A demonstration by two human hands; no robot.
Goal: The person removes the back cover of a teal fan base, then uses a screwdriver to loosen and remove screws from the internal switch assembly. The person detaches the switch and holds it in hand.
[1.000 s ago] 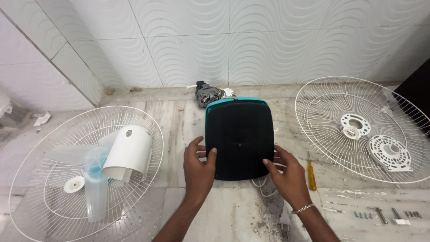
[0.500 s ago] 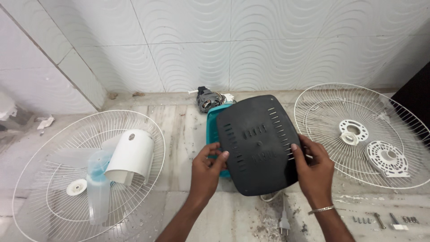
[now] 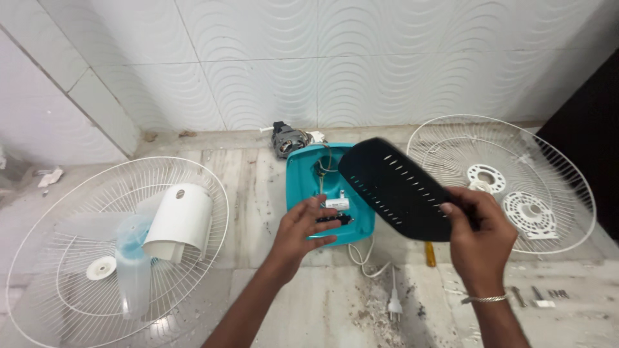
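The right hand [image 3: 480, 235] grips a black vented cover [image 3: 396, 188] by its near end, thumb on top and fingers wrapped under, so it's a proper clench. The cover hangs tilted in the air, its far end reaching up and left from the grip, over the right side of the teal base [image 3: 302, 187].

The left hand [image 3: 303, 225] rests on the near edge of that teal base, just left of the grip, fingers half curled over the rim. It isn't really holding anything, more pressing or steadying, though I can't quite tell from this angle whether the fingertips pinch the small black part by them. Inside the open base there's a small white block [image 3: 336, 203] and some wiring.

Just below the grip a white cord [image 3: 364, 258] trails out to a plug [image 3: 394, 309] on the marble floor. Right of the grip lies a white wire guard [image 3: 567, 187] with two round white plastic pieces in it. Far left is another wire guard [image 3: 58, 200] holding a clear fan blade [image 3: 132, 270] and a white housing [image 3: 180, 222]. A motor [image 3: 287, 138] sits beyond the base by the wall.
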